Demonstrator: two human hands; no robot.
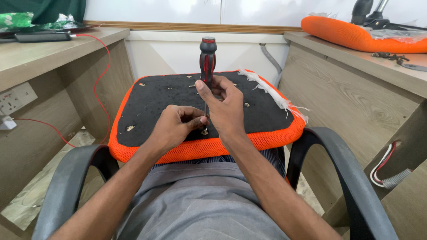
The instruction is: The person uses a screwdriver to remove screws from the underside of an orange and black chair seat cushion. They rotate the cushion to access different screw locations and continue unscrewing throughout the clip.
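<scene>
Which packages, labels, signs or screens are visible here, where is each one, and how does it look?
Green and white crinkled plastic package: far left on the desk top, partly cut off by the picture edge.
Clear crumpled plastic wrap: top right, lying on the orange mesh cushion on the right desk.
No labels, signs or screens are visible.

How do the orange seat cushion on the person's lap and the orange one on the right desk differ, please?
The lap cushion lies black underside up, with hands and screwdriver on it. The desk cushion carries a black and metal fitting and is untouched, partly out of view. Both have orange mesh.
</scene>
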